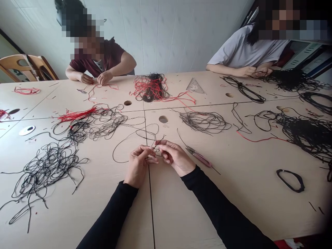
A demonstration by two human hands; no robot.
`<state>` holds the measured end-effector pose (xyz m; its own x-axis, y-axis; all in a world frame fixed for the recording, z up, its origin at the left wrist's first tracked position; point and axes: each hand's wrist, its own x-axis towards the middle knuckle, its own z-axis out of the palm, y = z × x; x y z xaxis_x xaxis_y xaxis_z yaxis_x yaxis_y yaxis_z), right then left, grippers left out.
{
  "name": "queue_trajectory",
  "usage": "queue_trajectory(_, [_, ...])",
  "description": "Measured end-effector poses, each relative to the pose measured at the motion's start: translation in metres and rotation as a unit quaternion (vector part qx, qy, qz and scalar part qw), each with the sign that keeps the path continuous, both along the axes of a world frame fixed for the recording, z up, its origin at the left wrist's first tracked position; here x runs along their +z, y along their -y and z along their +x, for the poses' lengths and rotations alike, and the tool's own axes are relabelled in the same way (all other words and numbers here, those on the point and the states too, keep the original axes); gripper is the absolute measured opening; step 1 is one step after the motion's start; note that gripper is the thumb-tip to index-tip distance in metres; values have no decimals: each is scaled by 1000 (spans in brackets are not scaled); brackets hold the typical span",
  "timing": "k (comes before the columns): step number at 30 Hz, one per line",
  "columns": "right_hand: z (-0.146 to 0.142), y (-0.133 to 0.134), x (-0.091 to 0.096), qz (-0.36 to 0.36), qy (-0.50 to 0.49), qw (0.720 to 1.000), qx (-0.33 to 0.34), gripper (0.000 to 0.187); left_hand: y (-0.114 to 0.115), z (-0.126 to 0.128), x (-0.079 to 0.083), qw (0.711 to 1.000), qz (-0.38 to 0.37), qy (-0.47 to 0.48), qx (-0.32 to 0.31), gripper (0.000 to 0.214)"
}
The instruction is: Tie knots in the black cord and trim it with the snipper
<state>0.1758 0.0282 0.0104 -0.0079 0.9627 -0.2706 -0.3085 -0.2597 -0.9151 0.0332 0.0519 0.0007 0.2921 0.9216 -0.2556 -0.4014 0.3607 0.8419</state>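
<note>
Both my hands meet over the seam of the table, with a thin black cord (124,133) between them. My left hand (138,162) pinches the cord between thumb and fingers. The fingers of my right hand (175,155) close on the same cord, close to its short ends. From my hands the cord runs out in loose loops on the tabletop to the left and beyond. Pink-handled scissors (200,157) lie just right of my right hand. Whether there is a knot between my fingers is too small to tell.
Tangled black cords (49,169) lie at left, a red bundle (77,114) beyond them. A looped black hank (204,121) and a dark pile (306,128) are at right. Near a clear set square (195,85), two people (114,62) handle cords across the table (176,207).
</note>
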Motion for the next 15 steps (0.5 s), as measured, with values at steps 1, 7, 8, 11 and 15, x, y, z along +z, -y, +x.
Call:
queue_trajectory(1, [0, 0, 0, 2, -19, 1000, -5, 31, 0, 0, 0, 1000, -2, 2, -2, 22])
queue_trajectory(7, [1, 0, -2, 35, -6, 999, -15, 31, -2, -3, -1, 1000, -15, 3, -23, 19])
queue_trajectory(8, [1, 1, -3, 35, 1, 999, -11, 31, -2, -3, -1, 999, -16, 3, -28, 19])
queue_trajectory(11, [1, 1, -7, 65, 50, 997, 9, 33, -1, -4, -1, 999, -13, 6, -42, 19])
queue_trajectory(15, [2, 0, -12, 153, 189, 970, 8, 24, 0, -3, -1, 999, -10, 11, -48, 22])
